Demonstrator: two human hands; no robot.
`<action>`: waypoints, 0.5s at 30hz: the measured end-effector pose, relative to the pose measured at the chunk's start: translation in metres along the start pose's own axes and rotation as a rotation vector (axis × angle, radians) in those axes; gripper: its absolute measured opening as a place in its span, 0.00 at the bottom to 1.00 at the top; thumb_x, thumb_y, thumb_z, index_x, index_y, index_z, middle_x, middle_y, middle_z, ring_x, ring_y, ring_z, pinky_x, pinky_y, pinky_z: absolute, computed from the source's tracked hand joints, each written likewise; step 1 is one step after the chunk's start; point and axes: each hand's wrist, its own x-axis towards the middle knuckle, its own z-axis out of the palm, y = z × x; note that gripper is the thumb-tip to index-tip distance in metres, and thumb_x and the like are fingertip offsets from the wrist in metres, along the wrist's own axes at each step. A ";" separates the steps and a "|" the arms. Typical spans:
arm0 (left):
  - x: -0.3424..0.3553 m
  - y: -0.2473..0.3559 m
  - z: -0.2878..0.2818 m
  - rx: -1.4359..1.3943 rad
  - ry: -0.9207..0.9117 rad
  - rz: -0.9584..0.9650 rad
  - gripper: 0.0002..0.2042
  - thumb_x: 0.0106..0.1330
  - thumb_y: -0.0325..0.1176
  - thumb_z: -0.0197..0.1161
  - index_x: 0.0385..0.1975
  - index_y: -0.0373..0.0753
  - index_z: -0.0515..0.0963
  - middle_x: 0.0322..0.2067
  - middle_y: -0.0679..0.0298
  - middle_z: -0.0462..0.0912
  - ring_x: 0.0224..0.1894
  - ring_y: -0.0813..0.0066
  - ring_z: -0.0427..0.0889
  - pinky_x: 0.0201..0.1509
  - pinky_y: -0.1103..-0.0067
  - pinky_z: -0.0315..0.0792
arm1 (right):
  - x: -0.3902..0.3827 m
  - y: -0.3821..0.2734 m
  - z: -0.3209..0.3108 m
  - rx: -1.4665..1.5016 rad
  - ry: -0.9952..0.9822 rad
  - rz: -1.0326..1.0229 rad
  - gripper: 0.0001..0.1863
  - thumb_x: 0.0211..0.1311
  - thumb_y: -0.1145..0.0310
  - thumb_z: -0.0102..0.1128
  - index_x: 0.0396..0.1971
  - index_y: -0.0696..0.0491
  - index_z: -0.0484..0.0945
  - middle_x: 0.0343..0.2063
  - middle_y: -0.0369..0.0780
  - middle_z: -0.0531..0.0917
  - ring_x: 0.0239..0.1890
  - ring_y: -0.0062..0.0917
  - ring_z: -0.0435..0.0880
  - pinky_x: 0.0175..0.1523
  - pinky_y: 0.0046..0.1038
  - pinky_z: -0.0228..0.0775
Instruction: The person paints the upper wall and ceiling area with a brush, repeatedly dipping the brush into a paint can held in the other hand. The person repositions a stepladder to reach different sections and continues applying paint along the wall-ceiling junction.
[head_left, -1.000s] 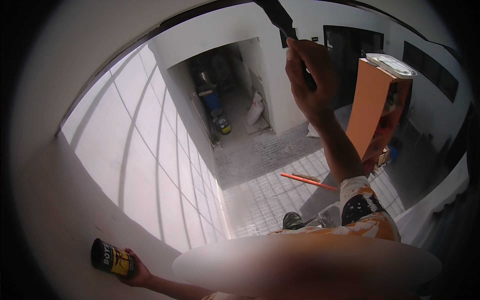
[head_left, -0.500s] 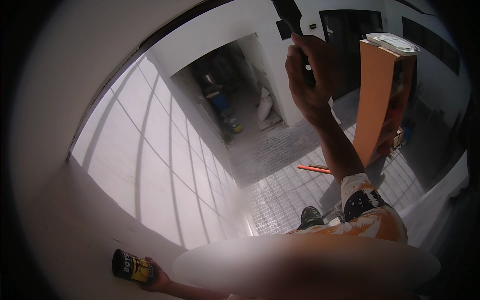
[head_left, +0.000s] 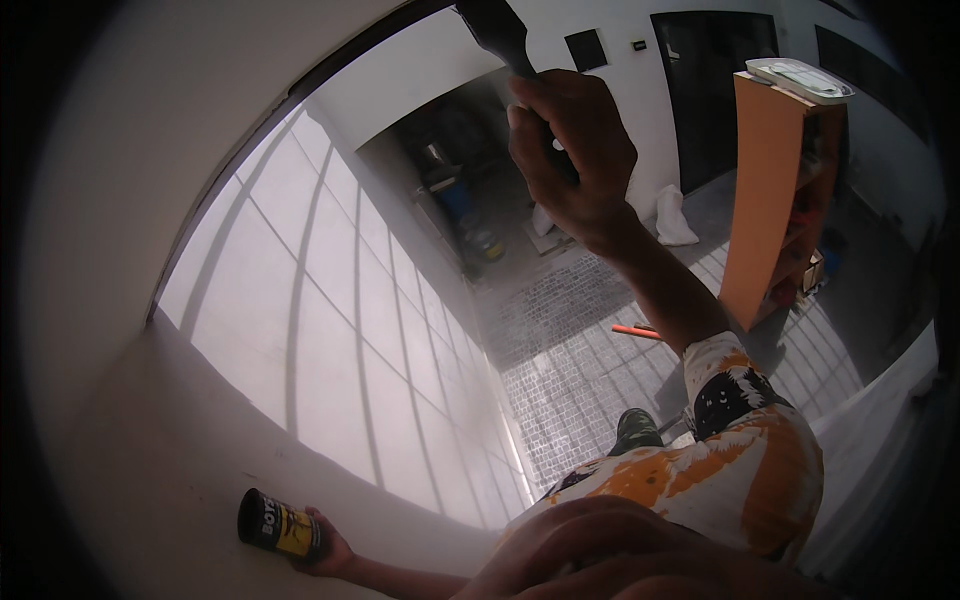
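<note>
My right hand (head_left: pixel 580 150) is raised high in the middle, its fingers closed round the handle of a dark paintbrush (head_left: pixel 497 35). The brush points up and left, its bristle end close to a dark strip (head_left: pixel 370 38) along the wall's edge; whether they touch, I cannot tell. Low on the left, my left hand (head_left: pixel 330 545) grips a black can with a yellow label (head_left: pixel 280 525). The can is tilted on its side, its dark end toward the left, near the pale wall (head_left: pixel 150 440). What is inside it cannot be seen.
A tall orange-brown shelf unit (head_left: pixel 765 190) stands on the right with a white tray (head_left: pixel 800 80) on top. Beyond my right arm, a white sack (head_left: pixel 675 218) rests on the floor. Orange sticks (head_left: pixel 637 331) lie on the patterned paving (head_left: pixel 545 400). Behind is a dark doorway (head_left: pixel 460 130).
My right hand has moved left with the paintbrush, nearer the dark strip. My left hand still holds the can, and the view has shifted slightly.
</note>
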 end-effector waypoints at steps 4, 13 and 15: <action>0.000 -0.004 -0.006 -0.073 -0.166 -0.017 0.36 0.68 0.52 0.58 0.71 0.35 0.65 0.64 0.48 0.72 0.60 0.40 0.74 0.59 0.55 0.81 | -0.003 -0.017 0.011 0.095 -0.057 0.063 0.18 0.58 0.80 0.71 0.49 0.54 0.84 0.41 0.41 0.85 0.41 0.26 0.85 0.39 0.25 0.78; 0.004 -0.005 -0.011 -0.090 -0.139 0.015 0.36 0.68 0.51 0.59 0.72 0.37 0.64 0.63 0.46 0.71 0.61 0.38 0.72 0.59 0.53 0.81 | -0.010 -0.048 0.046 0.153 -0.099 0.060 0.19 0.57 0.82 0.71 0.50 0.55 0.83 0.39 0.41 0.85 0.41 0.29 0.85 0.43 0.27 0.81; 0.004 -0.005 -0.012 -0.116 -0.156 0.015 0.36 0.68 0.51 0.59 0.72 0.37 0.63 0.63 0.46 0.71 0.61 0.37 0.72 0.60 0.53 0.81 | -0.011 -0.055 0.055 0.206 -0.102 0.055 0.19 0.57 0.83 0.71 0.50 0.55 0.83 0.39 0.41 0.85 0.41 0.28 0.85 0.42 0.27 0.81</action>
